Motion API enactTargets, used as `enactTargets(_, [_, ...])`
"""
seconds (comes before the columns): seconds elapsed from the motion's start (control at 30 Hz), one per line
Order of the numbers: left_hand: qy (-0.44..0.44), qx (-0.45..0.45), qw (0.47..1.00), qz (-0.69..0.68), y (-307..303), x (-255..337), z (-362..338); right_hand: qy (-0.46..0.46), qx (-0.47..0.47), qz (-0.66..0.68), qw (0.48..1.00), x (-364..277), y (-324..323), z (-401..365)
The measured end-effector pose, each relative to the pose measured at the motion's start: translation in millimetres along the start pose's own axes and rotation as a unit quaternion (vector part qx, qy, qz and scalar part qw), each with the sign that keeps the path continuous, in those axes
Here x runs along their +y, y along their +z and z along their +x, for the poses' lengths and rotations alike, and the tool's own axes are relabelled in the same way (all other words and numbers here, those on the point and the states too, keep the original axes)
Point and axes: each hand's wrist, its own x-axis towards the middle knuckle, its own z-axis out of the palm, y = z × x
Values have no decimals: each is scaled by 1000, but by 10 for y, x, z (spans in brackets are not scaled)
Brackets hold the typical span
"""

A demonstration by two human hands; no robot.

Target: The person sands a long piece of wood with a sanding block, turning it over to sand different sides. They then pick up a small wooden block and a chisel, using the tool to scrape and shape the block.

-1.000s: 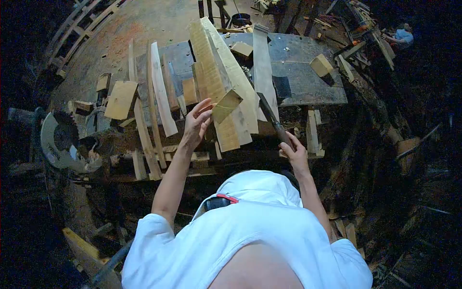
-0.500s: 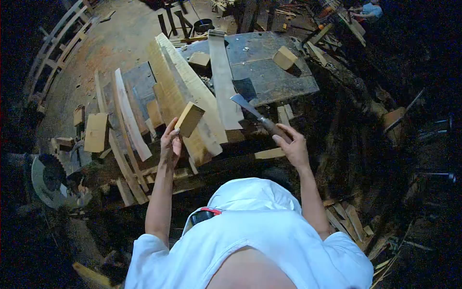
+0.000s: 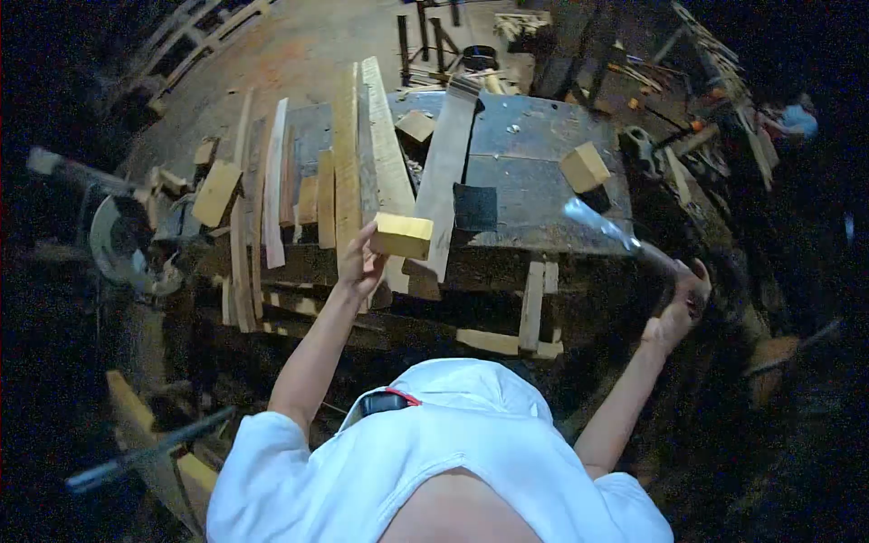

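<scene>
The left hand (image 3: 362, 262) closes its grip on 1 small wooden block (image 3: 403, 237), raised above the planks (image 3: 347, 154) at the surface (image 3: 534, 172) edge. The right hand (image 3: 679, 303) clasps a chisel (image 3: 602, 226), well apart from the block. This looks like positioning; any cut needs the block braced first.
</scene>
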Motion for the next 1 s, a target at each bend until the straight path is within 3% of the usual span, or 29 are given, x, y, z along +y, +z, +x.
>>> enactTargets(0.07, [-18, 126, 990, -65, 75, -77, 312, 59, 32, 36, 997, 170, -288, 279])
enactTargets(0.13, [38, 83, 995, -38, 210, -89, 670, 110, 68, 68, 989, 281, -448, 456])
enactTargets(0.2, [49, 95, 993, 44, 420, 43, 978, 84, 24, -55, 995, 358, -564, 570])
enactTargets(0.27, [55, 91, 975, 195, 102, 183, 1627, 90, -6, -65, 994, 414, -604, 645])
enactTargets(0.3, [57, 94, 975, 195, 255, 269, 1720, 89, -32, -75, 993, 444, -598, 679])
enactTargets(0.33, [166, 107, 894, 403, 413, 369, 1807, 87, -56, -83, 991, 478, -597, 720])
enactTargets(0.37, [264, 113, 757, 587, 550, 474, 1928, 59, -69, -85, 992, 549, -637, 766])
enactTargets(0.4, [214, 90, 709, 666, 524, 628, 2139, 59, -67, -82, 993, 542, -644, 785])
enactTargets(0.47, [162, 138, 514, 831, 621, 675, 2398, 148, -93, -74, 982, 494, -597, 827])
enactTargets(0.5, [154, 115, 469, 862, 722, 673, 2460, 146, -89, -74, 982, 494, -528, 846])
enactTargets(0.53, [155, 111, 469, 863, 802, 664, 2509, 151, -86, -66, 983, 494, -461, 839])
enactTargets(0.6, [82, 71, 359, 927, 959, 639, 2555, 160, -76, -63, 982, 544, -401, 847])
enactTargets(0.67, [62, 58, 356, 931, 853, 577, 2774, 156, -68, -104, 980, 642, -359, 849])
enactTargets(0.73, [125, 76, 432, 890, 705, 532, 2909, 161, -78, -106, 978, 695, -256, 864])
enactTargets(0.87, [30, 63, 434, 898, 992, 769, 2705, 186, -94, -116, 971, 816, 16, 826])
enactTargets(0.93, [66, 78, 393, 914, 1205, 729, 2495, 180, -99, -120, 971, 789, 162, 806])
enactTargets(0.97, [145, 36, 417, 897, 721, 680, 2829, 172, -103, -121, 972, 772, 185, 792])
enactTargets(1.0, [143, 39, 404, 903, 915, 692, 2642, 175, -96, -129, 971, 766, 170, 796])
